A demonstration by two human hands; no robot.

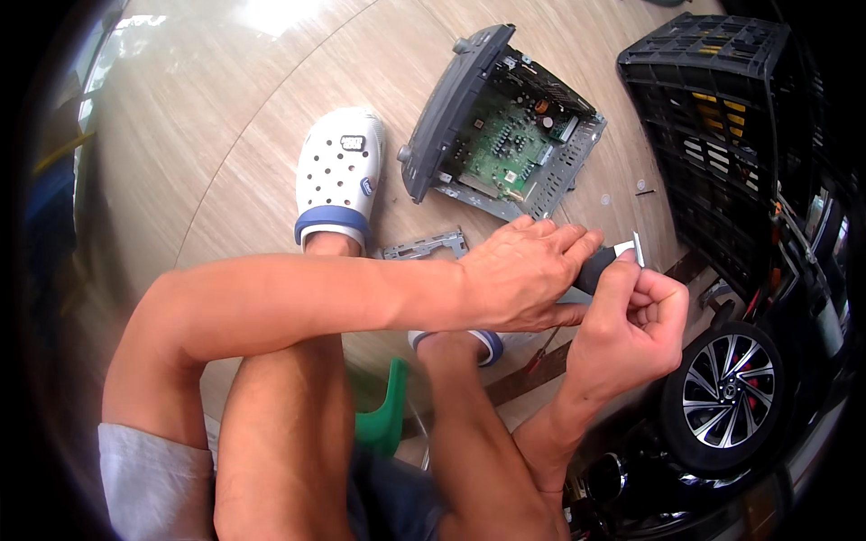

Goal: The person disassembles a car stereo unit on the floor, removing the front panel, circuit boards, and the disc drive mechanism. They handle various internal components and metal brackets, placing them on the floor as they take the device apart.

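My left hand [532, 275] reaches across to the right, its fingers closed over a dark rounded piece [594, 270] that shows just past the fingertips. My right hand [631, 325] is curled close beside it, thumb and forefinger pinching a thin, pale metal-looking strip [639, 250]. A white patch [622, 249] shows between the strip and the dark piece; how they join is hidden by the fingers. Beyond my hands, an opened car stereo [510, 126] lies on the floor, with its dark knobbed front panel to the left and a green circuit board [510, 144] exposed in the metal housing.
A perforated metal bracket [424, 245] lies beside my white clog [339, 171]. A black plastic crate [713, 68] stands on the right, above a black car's wheel [729, 388]. Part of a green plastic seat [383, 419] shows between my legs. A red-handled tool [538, 362] lies beneath my wrists.
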